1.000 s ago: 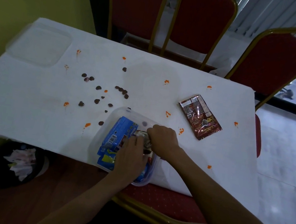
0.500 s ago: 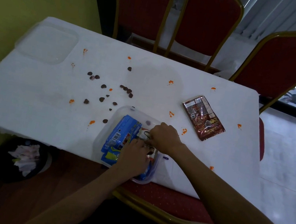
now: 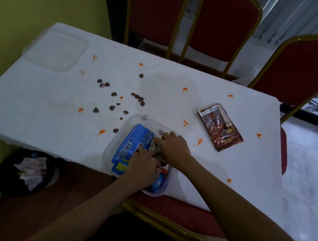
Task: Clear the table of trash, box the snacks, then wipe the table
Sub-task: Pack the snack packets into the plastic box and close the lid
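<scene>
A clear plastic box [image 3: 133,119] sits at the near edge of the white table [image 3: 33,101]. Blue snack packets [image 3: 132,144] lie inside it. My left hand [image 3: 143,168] and my right hand [image 3: 174,149] are both in the box, pressing down on a pale snack packet [image 3: 155,148] between them. A brown snack packet [image 3: 220,126] lies flat on the table to the right of the box. Several dark crumbs [image 3: 113,101] and orange smears [image 3: 199,142] dot the tablecloth. The box's clear lid [image 3: 56,50] rests at the far left corner.
A black bin [image 3: 24,172] with crumpled paper stands on the floor under the table's left edge. Three red chairs [image 3: 226,25] line the far side. Another red chair [image 3: 177,214] is right below the box. A green wall borders the left.
Both hands stay in the box, shifting only slightly over the packets. The view has drifted a little; nothing on the table has moved.
</scene>
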Action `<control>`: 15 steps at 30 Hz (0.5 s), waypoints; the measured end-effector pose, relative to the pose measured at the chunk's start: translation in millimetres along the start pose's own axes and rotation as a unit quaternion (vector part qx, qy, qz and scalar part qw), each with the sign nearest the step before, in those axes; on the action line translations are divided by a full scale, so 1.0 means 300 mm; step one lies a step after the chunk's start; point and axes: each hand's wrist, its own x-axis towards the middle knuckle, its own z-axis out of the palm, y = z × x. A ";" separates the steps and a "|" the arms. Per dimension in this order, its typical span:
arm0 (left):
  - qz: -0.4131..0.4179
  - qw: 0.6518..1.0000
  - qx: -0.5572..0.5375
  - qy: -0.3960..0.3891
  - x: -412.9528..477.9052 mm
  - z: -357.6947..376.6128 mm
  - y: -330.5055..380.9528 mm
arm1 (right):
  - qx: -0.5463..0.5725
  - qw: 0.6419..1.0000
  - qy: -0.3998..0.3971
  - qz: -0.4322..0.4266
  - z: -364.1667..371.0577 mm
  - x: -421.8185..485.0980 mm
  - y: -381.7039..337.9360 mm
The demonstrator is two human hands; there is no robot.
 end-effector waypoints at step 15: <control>-0.004 0.997 -0.057 0.054 -0.011 0.006 -0.009 | 0.046 0.996 -0.049 0.060 -0.035 -0.100 -0.031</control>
